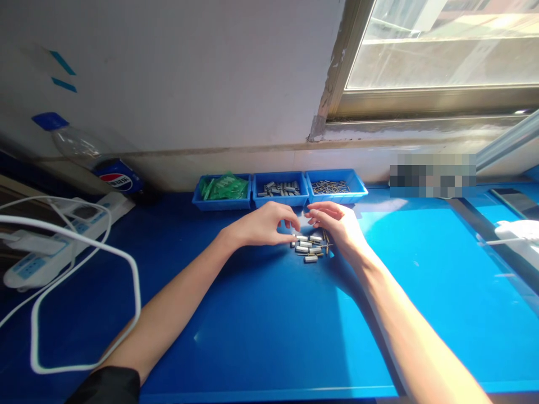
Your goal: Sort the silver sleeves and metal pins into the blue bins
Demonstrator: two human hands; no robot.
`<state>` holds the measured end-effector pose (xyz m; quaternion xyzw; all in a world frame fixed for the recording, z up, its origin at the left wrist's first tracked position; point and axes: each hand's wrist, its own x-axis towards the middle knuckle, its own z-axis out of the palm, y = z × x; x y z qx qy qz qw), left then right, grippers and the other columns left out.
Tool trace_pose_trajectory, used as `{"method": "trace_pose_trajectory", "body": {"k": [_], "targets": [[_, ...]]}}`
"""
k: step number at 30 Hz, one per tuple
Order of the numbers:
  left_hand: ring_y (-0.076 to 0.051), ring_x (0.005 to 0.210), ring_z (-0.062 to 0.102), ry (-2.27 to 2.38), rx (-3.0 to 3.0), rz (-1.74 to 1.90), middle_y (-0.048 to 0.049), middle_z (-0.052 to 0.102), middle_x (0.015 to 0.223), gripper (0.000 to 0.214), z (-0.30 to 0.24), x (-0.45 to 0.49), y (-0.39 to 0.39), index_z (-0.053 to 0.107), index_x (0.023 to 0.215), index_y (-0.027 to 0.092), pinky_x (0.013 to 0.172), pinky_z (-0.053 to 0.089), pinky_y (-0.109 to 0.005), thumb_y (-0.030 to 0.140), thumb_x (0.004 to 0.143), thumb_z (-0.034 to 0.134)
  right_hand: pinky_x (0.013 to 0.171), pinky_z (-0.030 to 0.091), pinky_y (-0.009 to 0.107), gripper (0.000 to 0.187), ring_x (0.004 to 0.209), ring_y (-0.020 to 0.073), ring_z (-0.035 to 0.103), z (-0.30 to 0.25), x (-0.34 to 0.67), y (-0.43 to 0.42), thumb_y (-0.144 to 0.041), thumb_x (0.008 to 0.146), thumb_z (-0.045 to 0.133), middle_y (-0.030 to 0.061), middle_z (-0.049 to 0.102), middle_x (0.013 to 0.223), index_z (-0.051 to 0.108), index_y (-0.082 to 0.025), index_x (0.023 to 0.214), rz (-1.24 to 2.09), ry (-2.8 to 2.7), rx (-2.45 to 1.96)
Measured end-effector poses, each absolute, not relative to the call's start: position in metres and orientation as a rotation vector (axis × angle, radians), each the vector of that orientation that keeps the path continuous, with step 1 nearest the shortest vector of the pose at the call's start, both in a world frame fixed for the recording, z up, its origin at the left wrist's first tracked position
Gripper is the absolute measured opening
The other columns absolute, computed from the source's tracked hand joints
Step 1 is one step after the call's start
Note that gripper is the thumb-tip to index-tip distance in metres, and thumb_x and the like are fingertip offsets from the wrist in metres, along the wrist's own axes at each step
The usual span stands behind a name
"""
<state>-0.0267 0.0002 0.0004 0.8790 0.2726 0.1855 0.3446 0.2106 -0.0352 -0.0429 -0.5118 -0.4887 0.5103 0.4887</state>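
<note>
My left hand (269, 223) hovers at the left of a small pile, its fingers curved and the thumb apart from them. No object shows between them; the thumb tip is right by a short metal cylinder (293, 242). On the pile's other side is my right hand (340, 224), its fingers stretched toward the left one and nothing visible in them. Several short silver cylinders (310, 259) and thin brass-coloured pins (327, 247) lie loose on the blue table (261, 325) below and between both hands. Part of the pile is hidden by the right hand.
Three blue bins stand along the wall: one with green plastic bags (225, 187), one with metal cylinders (281, 189), one with thin pins (330, 187). At left are a power strip (37, 258), white cables (137, 286) and a Pepsi bottle (113, 175). A white device (520, 235) sits right.
</note>
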Motion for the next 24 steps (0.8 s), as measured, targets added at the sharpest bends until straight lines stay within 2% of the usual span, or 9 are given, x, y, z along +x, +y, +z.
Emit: {"method": "trace_pose_trajectory", "body": {"k": [4,9,16,20,24], "targets": [[-0.020,0.089,0.075,0.668,2.368,0.359,-0.0064,0.081,0.100,0.017,-0.008,-0.028,0.002,0.087,0.101,0.020,0.079,0.056,-0.026,0.016,0.084,0.085,0.091,0.063,0.050,0.021,0.088,0.0303,0.078,-0.043,0.213,-0.035,-0.045,0.083,0.089,0.0073,0.086,0.094,0.085,-0.031,0.098,1.214,-1.157,-1.251],[-0.020,0.084,0.073,0.693,2.399,0.391,-0.0044,0.079,0.090,0.008,-0.017,-0.029,0.008,0.081,0.087,0.019,0.078,0.052,-0.027,0.011,0.085,0.080,0.097,0.064,0.055,0.026,0.089,0.0319,0.078,-0.048,0.216,-0.033,-0.049,0.084,0.089,0.0090,0.085,0.096,0.084,-0.030,0.101,1.210,-1.160,-1.248],[-0.017,0.076,0.067,0.757,2.325,0.479,-0.0026,0.075,0.086,0.005,-0.015,-0.030,0.009,0.074,0.089,0.019,0.070,0.049,-0.026,0.013,0.089,0.074,0.101,0.064,0.054,0.032,0.098,0.0331,0.080,-0.050,0.212,-0.032,-0.049,0.077,0.092,0.0101,0.084,0.095,0.081,-0.029,0.099,1.258,-1.003,-1.245],[-0.018,0.083,0.075,0.824,2.110,0.706,-0.0040,0.078,0.092,0.003,-0.013,-0.026,0.007,0.073,0.089,0.018,0.082,0.060,-0.028,0.019,0.089,0.075,0.103,0.064,0.051,0.033,0.096,0.0303,0.081,-0.048,0.209,-0.033,-0.046,0.076,0.092,0.0094,0.085,0.098,0.080,-0.028,0.102,1.303,-0.913,-1.205],[-0.021,0.091,0.080,0.818,1.873,0.900,-0.0066,0.082,0.098,0.011,-0.011,-0.020,0.004,0.078,0.092,0.017,0.093,0.066,-0.034,0.022,0.084,0.083,0.102,0.064,0.051,0.033,0.094,0.0305,0.081,-0.047,0.210,-0.033,-0.048,0.078,0.090,0.0095,0.085,0.100,0.080,-0.029,0.104,1.293,-0.962,-1.183]]}}
